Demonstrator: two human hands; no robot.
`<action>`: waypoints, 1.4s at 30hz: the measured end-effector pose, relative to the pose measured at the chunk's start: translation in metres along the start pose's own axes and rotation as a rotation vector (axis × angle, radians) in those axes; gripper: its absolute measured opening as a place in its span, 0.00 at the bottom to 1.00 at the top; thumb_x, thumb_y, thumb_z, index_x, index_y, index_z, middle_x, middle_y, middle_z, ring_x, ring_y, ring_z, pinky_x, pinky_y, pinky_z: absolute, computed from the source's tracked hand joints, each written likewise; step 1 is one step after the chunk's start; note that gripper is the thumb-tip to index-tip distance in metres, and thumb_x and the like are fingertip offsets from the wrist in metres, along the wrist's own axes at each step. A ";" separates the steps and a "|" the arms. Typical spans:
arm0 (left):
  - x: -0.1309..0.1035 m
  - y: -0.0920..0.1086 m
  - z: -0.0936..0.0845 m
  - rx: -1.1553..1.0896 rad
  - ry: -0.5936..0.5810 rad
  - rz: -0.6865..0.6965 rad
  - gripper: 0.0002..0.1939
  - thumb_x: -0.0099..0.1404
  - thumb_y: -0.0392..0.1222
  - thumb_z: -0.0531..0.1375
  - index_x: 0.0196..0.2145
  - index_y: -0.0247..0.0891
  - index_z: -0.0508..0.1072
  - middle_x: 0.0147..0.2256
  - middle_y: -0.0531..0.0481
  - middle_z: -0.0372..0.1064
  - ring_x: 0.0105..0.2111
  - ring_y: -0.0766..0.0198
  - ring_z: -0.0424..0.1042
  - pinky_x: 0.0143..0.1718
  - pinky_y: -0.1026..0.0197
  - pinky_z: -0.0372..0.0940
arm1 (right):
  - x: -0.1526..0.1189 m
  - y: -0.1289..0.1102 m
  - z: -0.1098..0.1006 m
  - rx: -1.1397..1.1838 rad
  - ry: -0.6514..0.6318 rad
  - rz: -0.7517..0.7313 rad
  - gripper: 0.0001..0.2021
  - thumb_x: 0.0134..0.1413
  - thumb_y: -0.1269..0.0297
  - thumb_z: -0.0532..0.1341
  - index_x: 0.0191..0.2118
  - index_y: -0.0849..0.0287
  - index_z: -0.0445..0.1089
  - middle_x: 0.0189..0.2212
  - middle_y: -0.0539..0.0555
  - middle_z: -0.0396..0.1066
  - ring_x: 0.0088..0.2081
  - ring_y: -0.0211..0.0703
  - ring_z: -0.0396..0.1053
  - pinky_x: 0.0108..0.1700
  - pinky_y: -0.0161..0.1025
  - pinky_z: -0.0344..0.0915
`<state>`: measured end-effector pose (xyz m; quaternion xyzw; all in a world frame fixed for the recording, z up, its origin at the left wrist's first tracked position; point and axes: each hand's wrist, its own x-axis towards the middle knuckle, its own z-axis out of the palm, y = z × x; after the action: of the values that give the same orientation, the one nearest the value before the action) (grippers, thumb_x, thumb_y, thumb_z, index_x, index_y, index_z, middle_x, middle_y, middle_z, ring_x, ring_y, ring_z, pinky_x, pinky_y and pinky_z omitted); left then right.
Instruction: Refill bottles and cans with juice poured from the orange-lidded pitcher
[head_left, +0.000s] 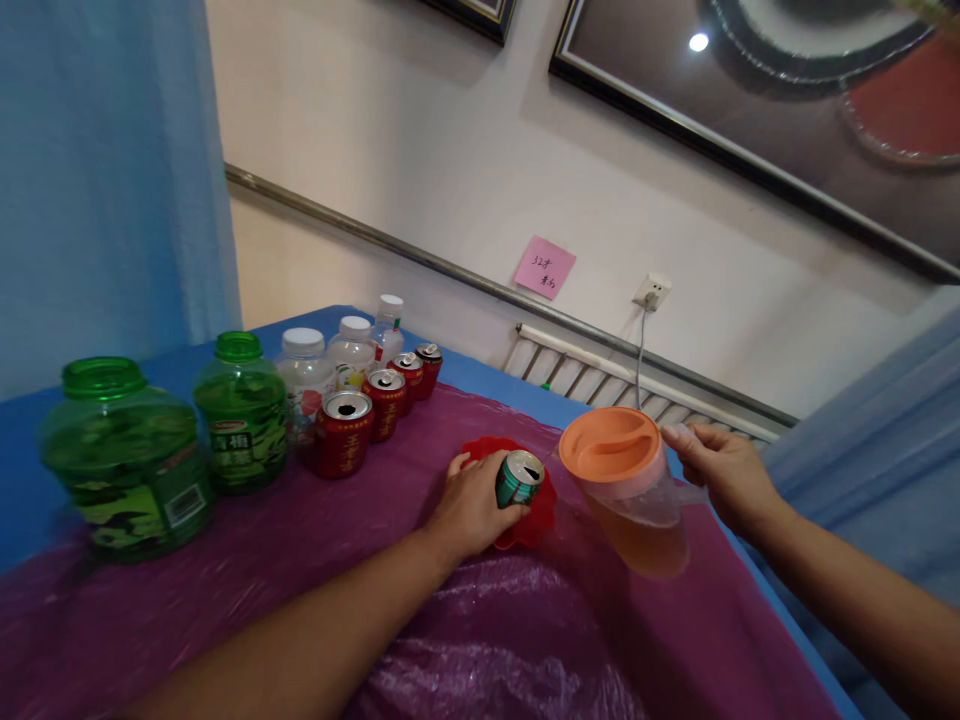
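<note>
The left hand (469, 505) has its grip around a green can (518, 479), open on top, on a red dish (536, 520). The right hand (724, 475) grips the handle of a clear jug (637, 510) holding orange drink, orange lid on, near the worktop's (487, 640) right edge. Open red cans (343, 432) and green jars (124, 455) stand along the left edge.

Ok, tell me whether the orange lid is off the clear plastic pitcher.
No, the orange lid sits on the clear plastic pitcher, whose handle the right hand grips.
</note>
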<state>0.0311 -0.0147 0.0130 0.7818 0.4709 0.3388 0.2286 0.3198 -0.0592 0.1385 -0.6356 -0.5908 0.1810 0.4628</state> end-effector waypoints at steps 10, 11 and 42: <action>0.000 0.001 -0.001 -0.005 -0.006 -0.005 0.29 0.53 0.44 0.70 0.53 0.47 0.70 0.54 0.49 0.76 0.56 0.48 0.71 0.67 0.42 0.47 | -0.001 -0.003 0.000 -0.041 -0.003 -0.005 0.31 0.45 0.33 0.67 0.17 0.54 0.56 0.15 0.45 0.51 0.20 0.35 0.48 0.22 0.36 0.46; 0.000 0.001 0.000 -0.007 -0.005 -0.005 0.29 0.53 0.43 0.70 0.53 0.47 0.70 0.54 0.49 0.76 0.56 0.48 0.71 0.67 0.41 0.47 | -0.001 -0.003 0.000 -0.041 -0.004 -0.001 0.31 0.45 0.33 0.67 0.17 0.54 0.56 0.15 0.45 0.51 0.20 0.35 0.48 0.22 0.36 0.46; -0.002 0.001 0.000 -0.012 -0.003 0.010 0.28 0.54 0.43 0.69 0.53 0.47 0.70 0.52 0.50 0.77 0.55 0.48 0.72 0.67 0.42 0.47 | -0.001 -0.003 0.001 -0.017 -0.011 0.002 0.31 0.46 0.35 0.68 0.17 0.54 0.57 0.16 0.44 0.51 0.21 0.35 0.47 0.23 0.36 0.46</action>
<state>0.0314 -0.0169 0.0135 0.7833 0.4645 0.3415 0.2325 0.3169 -0.0603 0.1399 -0.6393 -0.5941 0.1798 0.4540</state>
